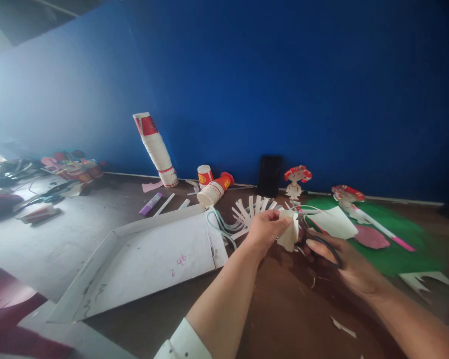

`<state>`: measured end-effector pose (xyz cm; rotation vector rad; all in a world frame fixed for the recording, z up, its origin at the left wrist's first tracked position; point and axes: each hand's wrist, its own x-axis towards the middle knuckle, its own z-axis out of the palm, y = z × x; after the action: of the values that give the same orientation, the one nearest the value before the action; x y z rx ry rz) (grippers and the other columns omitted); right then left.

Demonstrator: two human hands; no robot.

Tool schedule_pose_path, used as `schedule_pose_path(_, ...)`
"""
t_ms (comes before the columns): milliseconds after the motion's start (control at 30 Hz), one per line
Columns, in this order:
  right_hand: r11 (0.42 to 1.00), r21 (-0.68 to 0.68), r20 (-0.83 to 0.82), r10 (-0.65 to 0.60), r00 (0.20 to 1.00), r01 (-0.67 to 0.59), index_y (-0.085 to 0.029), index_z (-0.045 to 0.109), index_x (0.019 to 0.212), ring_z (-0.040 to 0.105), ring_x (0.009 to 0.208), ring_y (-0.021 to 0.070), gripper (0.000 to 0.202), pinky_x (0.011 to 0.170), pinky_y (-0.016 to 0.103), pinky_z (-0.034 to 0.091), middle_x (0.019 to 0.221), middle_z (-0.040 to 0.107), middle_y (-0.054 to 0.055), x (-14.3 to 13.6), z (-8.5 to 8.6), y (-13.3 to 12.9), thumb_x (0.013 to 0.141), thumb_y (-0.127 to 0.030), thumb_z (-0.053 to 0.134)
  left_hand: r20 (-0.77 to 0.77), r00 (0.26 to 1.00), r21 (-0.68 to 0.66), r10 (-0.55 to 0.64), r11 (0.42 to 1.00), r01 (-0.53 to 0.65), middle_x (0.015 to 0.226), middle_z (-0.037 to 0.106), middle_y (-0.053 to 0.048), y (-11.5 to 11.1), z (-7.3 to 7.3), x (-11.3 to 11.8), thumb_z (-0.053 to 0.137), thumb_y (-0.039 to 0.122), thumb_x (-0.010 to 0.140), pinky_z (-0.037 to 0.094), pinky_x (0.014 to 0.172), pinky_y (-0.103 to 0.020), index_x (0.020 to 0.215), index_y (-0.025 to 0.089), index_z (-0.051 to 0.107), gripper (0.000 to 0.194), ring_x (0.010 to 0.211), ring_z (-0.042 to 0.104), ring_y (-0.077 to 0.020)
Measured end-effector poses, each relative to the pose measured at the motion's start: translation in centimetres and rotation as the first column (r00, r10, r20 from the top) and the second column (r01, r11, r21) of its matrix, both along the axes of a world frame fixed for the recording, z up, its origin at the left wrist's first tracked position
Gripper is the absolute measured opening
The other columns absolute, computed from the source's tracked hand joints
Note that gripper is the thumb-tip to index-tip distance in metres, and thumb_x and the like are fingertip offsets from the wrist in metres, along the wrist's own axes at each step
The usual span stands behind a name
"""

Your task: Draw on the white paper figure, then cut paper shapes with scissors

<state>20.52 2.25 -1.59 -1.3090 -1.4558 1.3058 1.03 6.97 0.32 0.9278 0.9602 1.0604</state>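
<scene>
Pinched between the fingers of my left hand [266, 230] is a small cream paper piece [287, 234], held above the brown table. My right hand [327, 254] grips black-handled scissors [331, 249], with fingers through the loops; their blades are at the right edge of the paper and mostly hidden. Behind my left hand a paper cup cut into strips [247, 212] fans out. A white sheet [335, 223] and a pink paper piece [371, 237] lie on green paper [404, 259] to the right.
A white box lid [153, 259] lies left of my arms. Stacked cups [157, 152] lean at the blue wall, near fallen cups [215, 190], a purple glue stick [150, 204] and a black phone [270, 175]. Paper figures [295, 187] and a pink-tipped marker [387, 232] are right.
</scene>
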Motion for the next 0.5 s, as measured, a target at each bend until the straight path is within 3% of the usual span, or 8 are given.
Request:
schedule_pose_path(100,1.0,-0.023,-0.005,-0.004,1.0,0.004,-0.024,0.081,0.108,0.064,0.078,0.0216,0.043,0.062,0.029,0.056,0.082,0.068,0.003,0.4,-0.4,0.2,0.084,-0.06,0.079,0.019,1.0,0.005,-0.006,1.0,0.006,0.062,0.062,0.002,0.0,0.0,0.0,0.088,0.03,0.073,0.041,0.058,-0.024,0.072,0.016,0.063,0.028,0.055,0.052,-0.0101)
schedule_pose_path(333,1.0,0.023,0.079,-0.005,0.997,0.004,-0.025,0.083,0.115,0.066,0.079,0.0241,0.05,0.062,0.031,0.057,0.084,0.071,0.004,0.1,0.4,0.0,0.084,-0.063,0.076,0.034,0.999,-0.005,-0.033,0.999,0.033,0.062,0.062,0.001,0.1,-0.4,0.0,0.089,0.037,0.072,0.04,0.057,-0.025,0.076,0.016,0.066,0.031,0.055,0.052,-0.0113)
schedule_pose_path(500,0.996,0.081,0.141,0.014,0.99,-0.026,-0.023,0.084,0.108,0.066,0.079,0.0241,0.05,0.066,0.031,0.055,0.083,0.073,0.004,0.0,0.8,-0.1,0.085,-0.066,0.074,0.011,0.999,0.0,-0.051,0.999,0.051,0.064,0.063,0.001,0.2,-0.2,-0.2,0.09,0.04,0.07,0.041,0.058,-0.026,0.077,0.016,0.067,0.034,0.057,0.053,-0.0119)
